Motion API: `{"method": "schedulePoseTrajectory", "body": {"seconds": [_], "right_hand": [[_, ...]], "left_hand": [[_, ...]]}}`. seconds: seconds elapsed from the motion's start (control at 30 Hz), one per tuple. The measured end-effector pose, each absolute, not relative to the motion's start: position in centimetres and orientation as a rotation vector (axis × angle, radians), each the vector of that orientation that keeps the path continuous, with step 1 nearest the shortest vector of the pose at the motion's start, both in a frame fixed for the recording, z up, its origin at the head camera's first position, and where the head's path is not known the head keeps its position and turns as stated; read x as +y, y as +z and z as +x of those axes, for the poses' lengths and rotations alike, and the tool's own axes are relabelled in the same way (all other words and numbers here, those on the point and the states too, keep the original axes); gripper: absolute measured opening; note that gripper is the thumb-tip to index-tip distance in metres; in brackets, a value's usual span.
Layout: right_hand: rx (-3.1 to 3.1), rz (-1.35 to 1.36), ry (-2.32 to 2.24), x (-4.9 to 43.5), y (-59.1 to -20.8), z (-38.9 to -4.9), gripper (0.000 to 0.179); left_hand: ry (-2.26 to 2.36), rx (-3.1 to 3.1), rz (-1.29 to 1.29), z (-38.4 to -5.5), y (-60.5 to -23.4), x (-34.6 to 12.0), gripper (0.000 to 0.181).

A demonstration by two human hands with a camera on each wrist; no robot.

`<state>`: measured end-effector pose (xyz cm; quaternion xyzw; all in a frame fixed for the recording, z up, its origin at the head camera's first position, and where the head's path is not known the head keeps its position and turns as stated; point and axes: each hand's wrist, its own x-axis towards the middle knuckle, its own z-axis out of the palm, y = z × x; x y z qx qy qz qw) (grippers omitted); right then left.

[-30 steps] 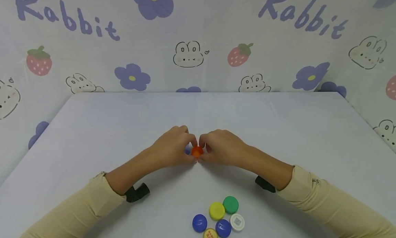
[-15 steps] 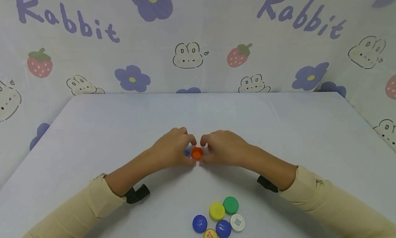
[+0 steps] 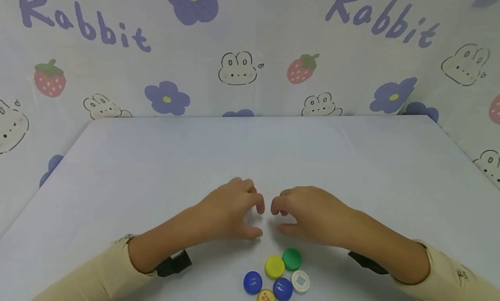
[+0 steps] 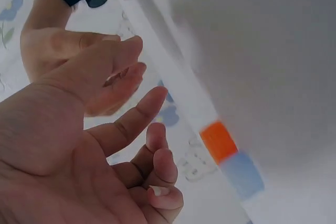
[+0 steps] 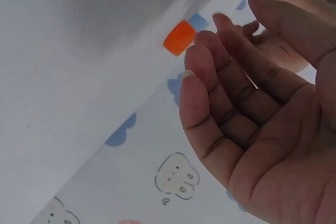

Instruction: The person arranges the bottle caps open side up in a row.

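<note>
My left hand point(image 3: 230, 212) hovers over the middle of the table, thumb and fingers apart, holding nothing. Facing it across a small gap is my right hand point(image 3: 314, 212), its fingers loosely bent around empty space. Just beyond the left hand, an orange bottle cap point(image 4: 219, 141) stands on the tabletop; in the head view only a sliver of it shows. A translucent light blue cap point(image 4: 243, 175) sits right beside the orange one and is hidden behind the left hand in the head view. The right wrist view shows the orange cap past the right fingertips.
Several more caps lie grouped near the front edge: green point(image 3: 292, 259), yellow point(image 3: 274, 266), two blue ones, a white cap point(image 3: 300, 281) and a printed yellowish cap point(image 3: 266, 296). A patterned curtain point(image 3: 273, 40) hangs behind the white table point(image 3: 156, 162).
Both hands have drawn back from around the orange cap toward the front, and the right has also moved rightward. The orange cap is left standing; the front caps have not moved.
</note>
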<state>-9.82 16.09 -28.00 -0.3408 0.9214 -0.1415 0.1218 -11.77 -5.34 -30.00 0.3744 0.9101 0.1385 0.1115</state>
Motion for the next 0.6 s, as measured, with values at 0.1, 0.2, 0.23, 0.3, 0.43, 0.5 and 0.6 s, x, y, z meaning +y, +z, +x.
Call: {"method": "schedulePoseTrajectory", "body": {"seconds": [0.1,0.2,0.23,0.3,0.43,0.5,0.6], "right_hand": [[2.67,-1.01,-0.388,16.7,-28.1,-8.8,0.022],[2.659,-1.002,-0.352,17.4,-28.5,-7.9,0.024],[2.658,-1.003,-0.345,17.6,-28.6,-7.6,0.024],[2.668,-1.027,-0.322,18.0,-29.0,-7.1,0.023],[2.722,-1.112,-0.288,18.7,-29.9,-6.3,0.023],[2.741,-1.144,-0.301,18.8,-30.2,-6.0,0.024],[2.733,-1.169,-0.374,18.9,-30.4,-5.8,0.025]], "left_hand": [[0.409,2.58,1.157,-10.9,-30.2,-4.4,0.03],[0.436,2.508,1.203,-10.2,-30.2,-3.7,0.028],[0.441,2.494,1.22,-10.1,-30.2,-3.4,0.027],[0.439,2.478,1.239,-9.8,-30.2,-3.0,0.026],[0.427,2.462,1.254,-9.5,-30.4,-2.2,0.025],[0.424,2.451,1.252,-9.4,-30.5,-1.8,0.023],[0.422,2.43,1.248,-9.4,-30.7,-1.5,0.025]]}}
